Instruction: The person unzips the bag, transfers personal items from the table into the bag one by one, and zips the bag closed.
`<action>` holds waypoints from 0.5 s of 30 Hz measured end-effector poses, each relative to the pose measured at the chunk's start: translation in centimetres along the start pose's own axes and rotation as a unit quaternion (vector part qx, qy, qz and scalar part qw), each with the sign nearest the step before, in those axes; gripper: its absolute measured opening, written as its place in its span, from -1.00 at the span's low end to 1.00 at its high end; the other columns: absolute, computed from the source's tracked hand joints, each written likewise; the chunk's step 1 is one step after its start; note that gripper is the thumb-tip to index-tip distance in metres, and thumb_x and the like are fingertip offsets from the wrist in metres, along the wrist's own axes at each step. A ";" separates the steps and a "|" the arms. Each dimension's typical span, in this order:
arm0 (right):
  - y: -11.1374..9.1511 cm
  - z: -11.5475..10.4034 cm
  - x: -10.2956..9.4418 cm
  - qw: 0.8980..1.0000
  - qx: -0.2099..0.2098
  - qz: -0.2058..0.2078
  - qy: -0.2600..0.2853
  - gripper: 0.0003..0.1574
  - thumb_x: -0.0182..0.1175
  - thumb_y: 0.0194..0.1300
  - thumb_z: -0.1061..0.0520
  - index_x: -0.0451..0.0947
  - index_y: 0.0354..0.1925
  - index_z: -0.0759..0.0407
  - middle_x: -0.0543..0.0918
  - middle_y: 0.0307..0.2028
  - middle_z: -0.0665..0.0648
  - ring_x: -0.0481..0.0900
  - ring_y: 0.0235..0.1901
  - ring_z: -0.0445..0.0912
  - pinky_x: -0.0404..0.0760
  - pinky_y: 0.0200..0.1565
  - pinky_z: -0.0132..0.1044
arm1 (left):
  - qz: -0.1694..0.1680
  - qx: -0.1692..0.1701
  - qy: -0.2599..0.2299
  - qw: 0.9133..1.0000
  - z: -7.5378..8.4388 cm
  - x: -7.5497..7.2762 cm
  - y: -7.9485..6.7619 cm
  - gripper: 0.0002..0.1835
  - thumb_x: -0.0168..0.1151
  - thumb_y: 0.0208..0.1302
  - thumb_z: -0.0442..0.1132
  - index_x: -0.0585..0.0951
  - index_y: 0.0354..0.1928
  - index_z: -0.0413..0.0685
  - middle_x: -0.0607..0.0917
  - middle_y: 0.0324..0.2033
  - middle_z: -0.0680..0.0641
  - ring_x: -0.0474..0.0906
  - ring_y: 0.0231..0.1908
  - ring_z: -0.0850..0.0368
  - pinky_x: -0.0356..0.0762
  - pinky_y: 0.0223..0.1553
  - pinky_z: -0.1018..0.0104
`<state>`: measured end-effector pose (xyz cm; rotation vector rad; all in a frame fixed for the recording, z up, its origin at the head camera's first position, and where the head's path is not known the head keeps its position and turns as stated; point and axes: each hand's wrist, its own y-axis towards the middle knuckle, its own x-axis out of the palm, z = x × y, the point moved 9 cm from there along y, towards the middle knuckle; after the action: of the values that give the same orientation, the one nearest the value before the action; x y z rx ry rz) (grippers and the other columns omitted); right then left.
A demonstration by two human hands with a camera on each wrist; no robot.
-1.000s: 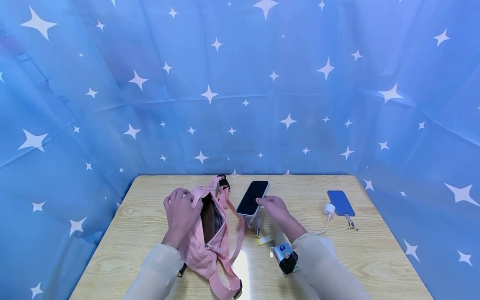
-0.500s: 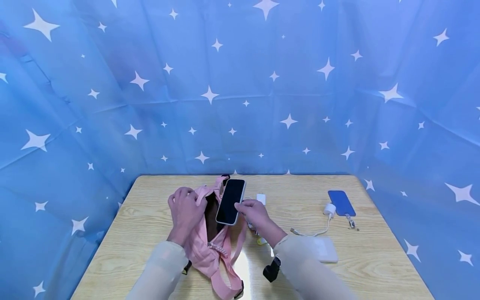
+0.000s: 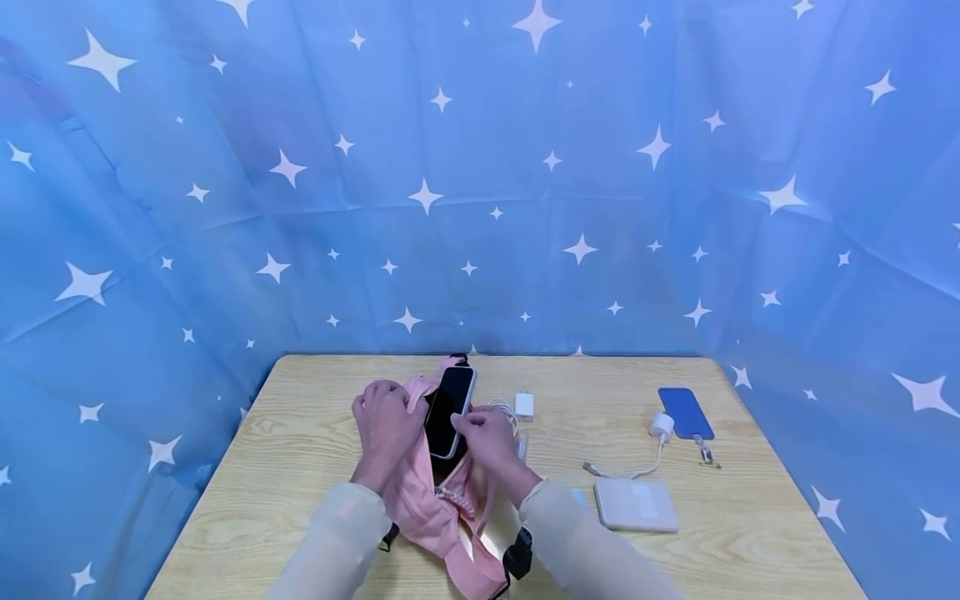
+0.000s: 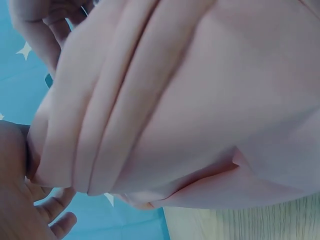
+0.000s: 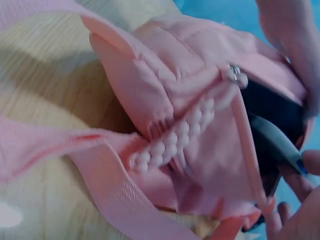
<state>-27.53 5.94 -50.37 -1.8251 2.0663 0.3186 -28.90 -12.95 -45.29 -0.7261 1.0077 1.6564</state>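
A pink bag [image 3: 420, 492] with wide straps lies on the wooden table, its zipped top parted. My left hand [image 3: 386, 425] grips the left edge of that opening, thumb inside the rim. Between thumb and fingers, my right hand [image 3: 491, 442] pinches a smartphone [image 3: 452, 404] with a black screen and pale case. The phone slants over the opening, its lower end inside the bag. In the right wrist view, the phone's pale edge [image 5: 277, 140] shows against the dark interior, near a braided zipper pull [image 5: 172, 140]. Pink fabric [image 4: 225, 100] fills most of the left wrist view.
A white charger block [image 3: 524, 406] and a coiled white cable [image 3: 504, 408] lie right of the bag. Farther right are a white flat box [image 3: 637, 506], a round white plug [image 3: 662, 425] with its cable, and a blue flat rectangle [image 3: 685, 412] with a metal clip.
My right hand has carried the phone leftward from beside the bag into its opening. The left hand keeps its grip on the bag's edge, shifting slightly right.
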 end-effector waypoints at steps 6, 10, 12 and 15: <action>-1.2 -0.5 0.3 0.998 -0.043 0.022 -0.051 -0.74 0.34 0.18 -0.06 0.76 -0.48 0.06 0.61 -0.10 0.10 0.52 0.00 0.02 0.23 0.10 0.20 | -0.003 -0.002 0.004 1.000 0.3 0.3 0.0 -0.63 0.11 0.23 0.02 0.61 -0.52 -0.11 0.64 -0.04 -0.17 0.37 0.20 -0.17 0.16 0.26 -0.17; -1.8 -0.9 0.4 0.994 -0.077 0.024 -0.077 -0.76 0.35 0.16 -0.06 0.75 -0.54 0.01 0.62 -0.10 0.08 0.52 0.00 0.01 0.22 0.03 0.20 | -0.003 -0.009 0.003 1.000 0.2 0.3 -0.1 -0.60 0.14 0.25 0.05 0.53 -0.58 -0.10 0.64 -0.02 -0.19 0.35 0.21 -0.20 0.15 0.27 -0.19; -2.1 -1.1 0.4 0.991 -0.093 0.022 -0.091 -0.76 0.34 0.16 -0.07 0.75 -0.55 -0.02 0.62 -0.07 0.09 0.52 0.01 0.03 0.22 0.00 0.18 | -0.002 -0.011 0.001 1.000 0.1 0.2 -0.1 -0.58 0.15 0.25 0.05 0.46 -0.65 -0.07 0.64 -0.01 -0.20 0.35 0.22 -0.21 0.14 0.27 -0.20; -2.4 -1.3 0.5 0.987 -0.112 0.017 -0.112 -0.76 0.33 0.16 -0.09 0.75 -0.56 -0.05 0.61 -0.01 0.11 0.50 0.05 0.08 0.22 -0.02 0.17 | -0.002 -0.013 -0.008 1.000 0.1 0.2 -0.1 -0.60 0.14 0.24 0.04 0.46 -0.65 -0.04 0.63 -0.02 -0.18 0.35 0.22 -0.19 0.12 0.28 -0.18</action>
<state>-25.37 4.61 -49.21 -1.7820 1.9722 0.7564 -28.85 -12.76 -45.46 -0.7307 0.9732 1.6716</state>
